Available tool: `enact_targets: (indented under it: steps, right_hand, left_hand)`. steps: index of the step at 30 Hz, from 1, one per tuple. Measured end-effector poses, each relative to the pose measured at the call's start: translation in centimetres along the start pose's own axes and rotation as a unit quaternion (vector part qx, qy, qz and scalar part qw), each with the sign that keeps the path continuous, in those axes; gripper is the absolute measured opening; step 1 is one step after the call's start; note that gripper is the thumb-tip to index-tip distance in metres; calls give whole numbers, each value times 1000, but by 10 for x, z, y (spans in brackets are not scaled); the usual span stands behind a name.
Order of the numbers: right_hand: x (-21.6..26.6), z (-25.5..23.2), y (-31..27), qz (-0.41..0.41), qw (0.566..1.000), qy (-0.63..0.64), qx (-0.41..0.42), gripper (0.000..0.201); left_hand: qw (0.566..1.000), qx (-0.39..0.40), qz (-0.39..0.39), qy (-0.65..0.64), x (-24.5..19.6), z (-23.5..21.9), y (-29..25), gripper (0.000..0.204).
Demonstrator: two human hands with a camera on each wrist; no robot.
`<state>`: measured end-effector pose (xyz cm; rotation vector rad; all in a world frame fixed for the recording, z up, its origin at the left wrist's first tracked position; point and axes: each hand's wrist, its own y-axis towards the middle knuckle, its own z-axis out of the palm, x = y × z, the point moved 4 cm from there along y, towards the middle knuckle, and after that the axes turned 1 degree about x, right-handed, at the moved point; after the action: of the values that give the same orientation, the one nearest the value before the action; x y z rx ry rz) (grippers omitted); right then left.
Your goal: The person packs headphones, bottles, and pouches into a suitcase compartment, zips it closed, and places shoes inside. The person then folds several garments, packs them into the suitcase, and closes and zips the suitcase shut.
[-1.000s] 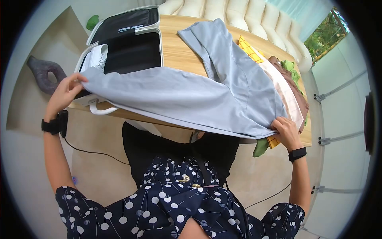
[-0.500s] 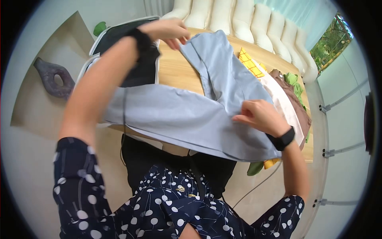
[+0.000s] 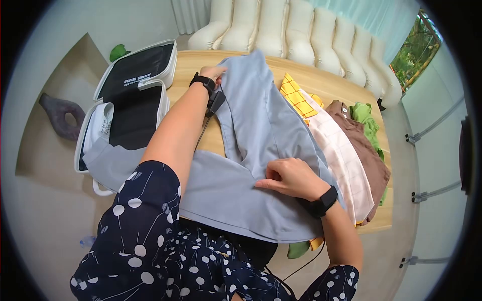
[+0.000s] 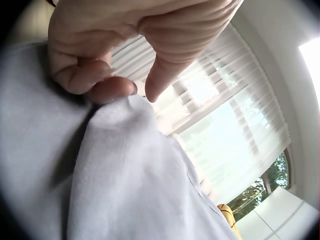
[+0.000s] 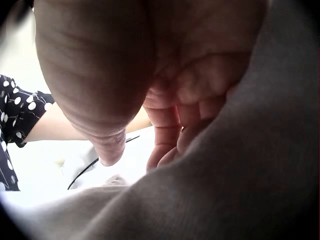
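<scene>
Light grey-blue trousers (image 3: 253, 115) lie spread over the table, one leg stretching to the far edge and the other leftward across the suitcase's front. At the far leg's end is my left hand (image 3: 213, 74). In the left wrist view its bent fingers (image 4: 112, 89) touch the raised cloth, while the thumb stands apart from them. My right hand (image 3: 293, 178) rests on the trousers near where the legs meet, fingers loosely curled and thumb apart. Cloth hides part of those fingers in the right wrist view.
An open white suitcase (image 3: 164, 103) with a black lining stands at left, a white shoe (image 3: 103, 123) inside. Yellow checked cloth (image 3: 300, 100), a pale checked garment (image 3: 339, 160), a brown garment (image 3: 351, 145) and green cloth (image 3: 369, 123) lie at right. A cream sofa (image 3: 271, 30) stands behind the wooden table.
My left hand has let go of the near leg's end and moved across to the far leg's end. The right hand has left the trousers' near right corner and moved inward onto the cloth.
</scene>
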<state>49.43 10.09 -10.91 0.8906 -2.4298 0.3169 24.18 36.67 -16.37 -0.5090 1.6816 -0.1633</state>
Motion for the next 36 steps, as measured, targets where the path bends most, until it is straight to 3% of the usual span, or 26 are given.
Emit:
enact_targets:
  steps: [4,6,7,9,10,12,13,14,16,18,20,22,23,24,25,26,27,28,30,31,32,34,36]
  right_hand:
    - [-4,-1,0,-12,999,50,1,46]
    - [-5,-1,-1,-13,998,61,1,45]
    - [-5,-1,0,-13,998,64,1,44]
    - [-4,-1,0,-13,998,67,3,42]
    - [-3,-1,0,-12,997,70,6,42]
    - [-2,-3,0,3,998,63,16,42]
    - [-2,-2,0,2,998,59,17,42]
    - [-2,-1,0,2,998,56,16,42]
    - [-3,1,-2,-4,999,41,5,42]
    - [-1,1,-3,-3,999,35,7,41]
    - [3,1,-1,-12,999,31,11,41]
    - [3,-1,-1,-6,999,42,18,40]
    - [3,-3,0,-4,998,52,30,34]
    - [6,-5,1,-4,998,52,31,34]
    - [9,-8,2,-4,997,73,15,30]
    - [12,-11,2,-2,996,94,-1,26]
    - [19,-14,1,-25,998,60,-8,18]
    - [24,-13,1,-24,998,61,-3,18]
    - [37,-14,2,-56,994,80,-54,23]
    - [41,-11,3,-97,993,34,-60,29]
    - [42,-7,3,-98,993,32,-58,29]
    - [45,7,-1,-113,993,-24,33,31]
    - [48,11,-7,-128,990,-36,38,34]
  left_hand:
    - [998,-46,19,49,-3,-1,10,18]
    - [951,-120,233,-166,-19,-9,16,22]
    - [952,-122,230,-163,-22,-14,20,22]
    - [932,-155,313,-103,-33,-33,20,31]
    - [933,-156,309,-101,-29,-37,26,31]
    - [947,-224,207,-105,-5,-49,48,37]
    - [956,-161,219,-111,11,-51,68,40]
    - [956,-160,221,-113,5,-50,44,40]
    - [988,-57,59,-127,0,-35,-25,29]
    - [990,-23,67,-120,2,-37,-20,28]
    - [986,53,23,-154,1,-38,-10,27]
    - [994,43,33,-95,5,-43,27,26]
    - [990,-21,135,20,7,-47,63,27]
    - [960,-83,232,136,6,-49,76,27]
    - [960,-83,229,136,3,-47,49,27]
    - [883,-132,333,303,-17,-38,-12,27]
    - [765,-174,421,455,-35,-27,-56,28]
    - [768,-173,417,455,-42,-26,-66,28]
    - [723,130,470,489,-39,-5,-80,29]
    - [696,184,479,502,-34,0,-82,29]
    - [698,183,480,500,-27,0,-79,29]
    - [699,232,367,568,-7,2,-69,32]
    - [709,201,344,582,0,-10,-66,32]
